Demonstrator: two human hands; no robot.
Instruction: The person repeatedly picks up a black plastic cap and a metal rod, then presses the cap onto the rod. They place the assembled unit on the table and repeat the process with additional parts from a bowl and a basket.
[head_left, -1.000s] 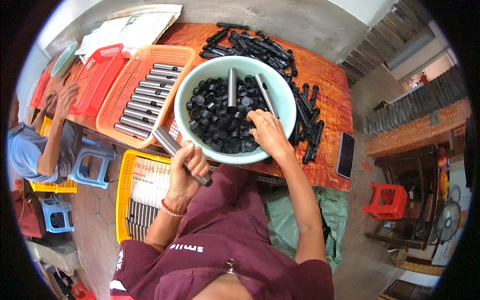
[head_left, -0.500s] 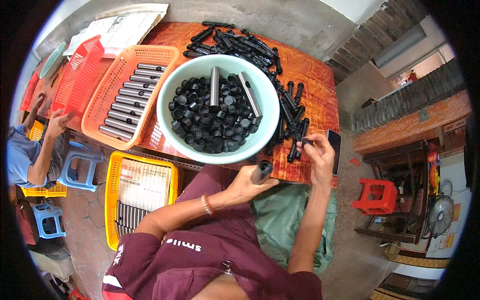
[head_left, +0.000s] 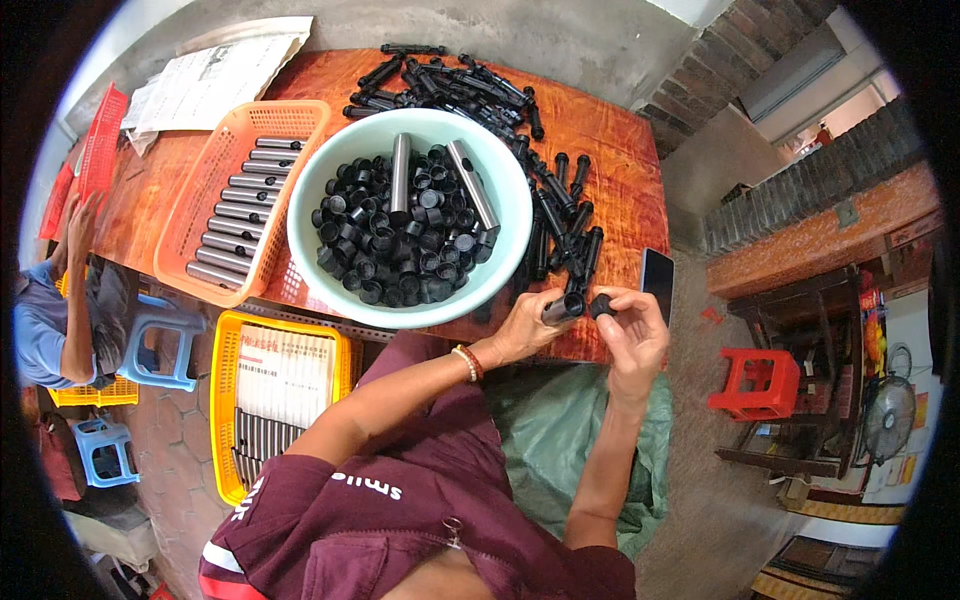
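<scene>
So, round black cap (head_left: 601, 305) beside metallic tube (head_left: 558, 312)

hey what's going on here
A person's left hand holds a metal tube while the right hand pinches a black cap beside its open end. The cap is not on the tube. The bowl holds more caps and two tubes; more tubes lie in the orange basket to its left.

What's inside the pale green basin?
The basin holds a heap of small black caps, with two silver tubes resting on them. The basin's bottom and whatever lies beneath the top caps are covered, so I can't tell what's there.
</scene>
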